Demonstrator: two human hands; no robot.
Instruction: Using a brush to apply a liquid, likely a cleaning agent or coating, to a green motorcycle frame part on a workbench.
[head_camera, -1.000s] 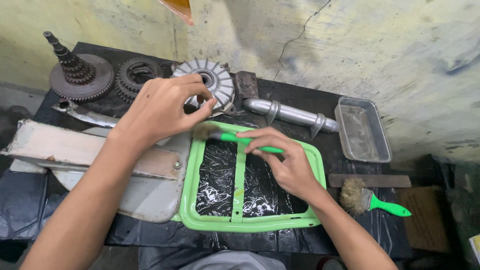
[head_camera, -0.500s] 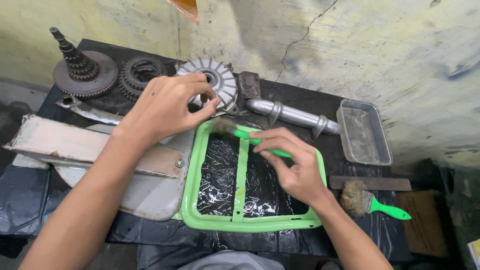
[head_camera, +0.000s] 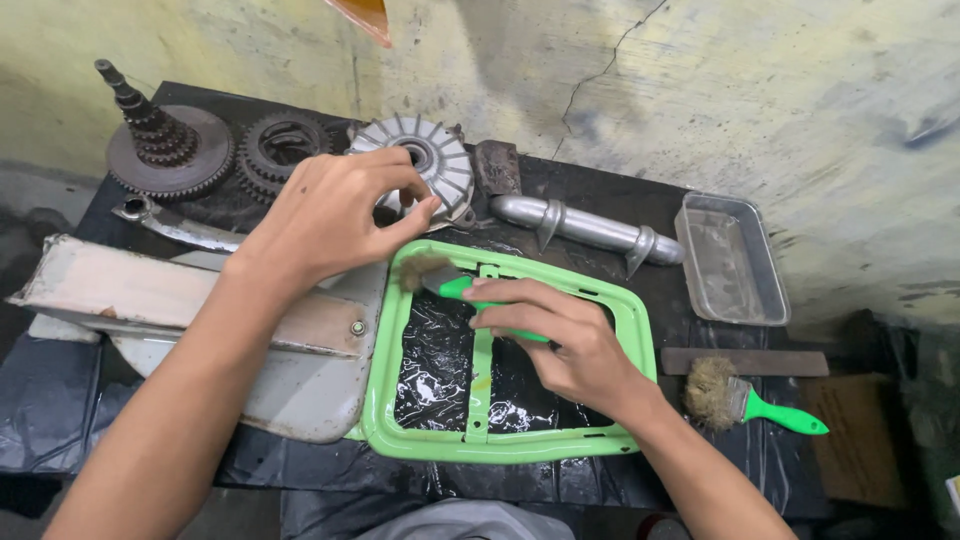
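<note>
A bright green metal frame (head_camera: 632, 330) with a centre bar lies on black plastic sheeting in the middle of the bench. My right hand (head_camera: 555, 335) grips a green-handled paintbrush (head_camera: 440, 282), whose bristles rest on the frame's top left corner. My left hand (head_camera: 335, 215) reaches over that corner, fingers curled, its fingertips touching the silver finned round part (head_camera: 440, 160) just behind the frame. I cannot see whether the fingers pinch anything.
A grey-white metal panel (head_camera: 150, 300) lies left of the frame. Gears (head_camera: 170, 150) and a sprocket (head_camera: 280, 148) stand at the back left. A silver tube (head_camera: 585, 225), a metal tray (head_camera: 730, 258), a second green brush (head_camera: 750, 402) and a flat bar (head_camera: 745, 360) are at the right.
The brush head has moved left along the frame's top edge to its left corner. My left hand has stayed near the finned part.
</note>
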